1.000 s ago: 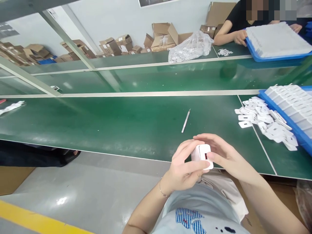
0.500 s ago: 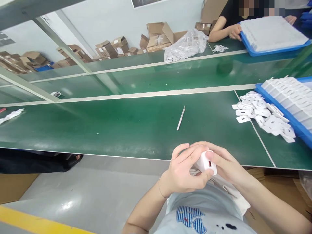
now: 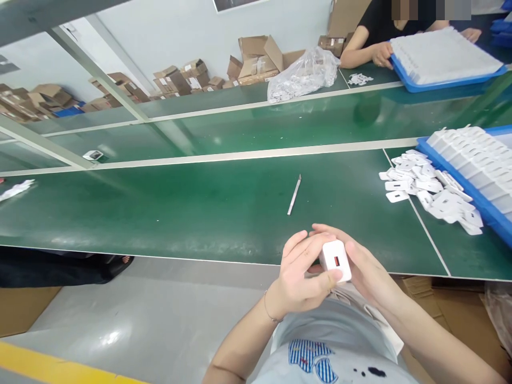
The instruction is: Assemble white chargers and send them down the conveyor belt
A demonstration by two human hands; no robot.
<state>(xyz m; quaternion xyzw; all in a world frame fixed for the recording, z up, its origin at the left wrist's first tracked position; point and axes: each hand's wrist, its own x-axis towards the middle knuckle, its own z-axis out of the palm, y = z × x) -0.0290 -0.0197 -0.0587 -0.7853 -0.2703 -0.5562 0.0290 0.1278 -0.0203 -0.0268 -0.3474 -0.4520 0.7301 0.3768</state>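
A small white charger block [image 3: 336, 258] with a red port on its face sits between both my hands, just in front of the green table's near edge. My left hand [image 3: 302, 277] wraps its fingers around the block's left side, thumb pressed under it. My right hand [image 3: 362, 264] cups the block from the right and behind, fingers curled over its top. A thin metal blade tool [image 3: 294, 194] lies on the green table [image 3: 200, 208] a short way beyond my hands.
A heap of flat white plastic pieces [image 3: 432, 192] lies at the right, beside a blue tray [image 3: 460, 176] packed with white chargers. Across the belt another person's hand [image 3: 382, 53] holds a second blue tray [image 3: 440, 80]. A clear bag [image 3: 304, 74] and cardboard boxes line the far side.
The charger has turned in my hands so that its red-port face points more toward me. Both hands stay closed on it and have risen slightly toward the table edge.
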